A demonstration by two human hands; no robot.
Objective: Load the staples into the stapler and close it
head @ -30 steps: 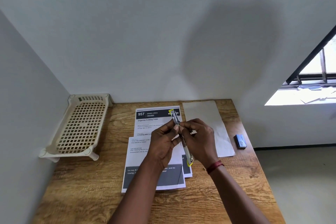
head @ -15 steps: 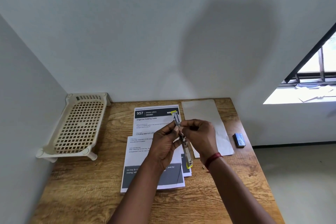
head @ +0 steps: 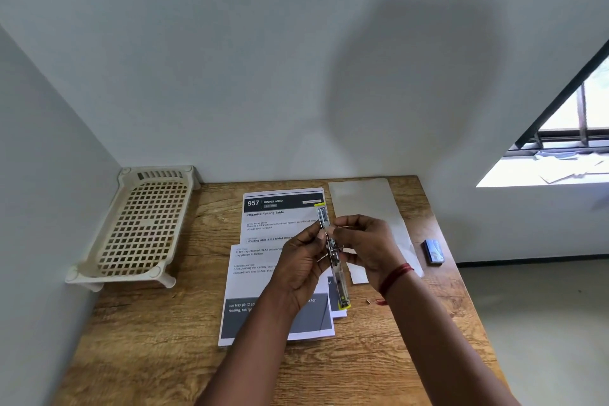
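Both my hands hold the opened stapler (head: 332, 254) above the printed sheets (head: 263, 277): left hand (head: 304, 265) pinching it, right hand (head: 365, 245) clasping its hinge. Risk: spring-loaded arm could snap onto fingertips, scattering staples across the desk (head: 138, 336).

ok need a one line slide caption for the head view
Both hands hold an opened stapler above printed sheets on a wooden table.

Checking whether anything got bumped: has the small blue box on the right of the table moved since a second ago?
No. The small blue box lies in the same spot by the table's right edge, beside the blank sheet.
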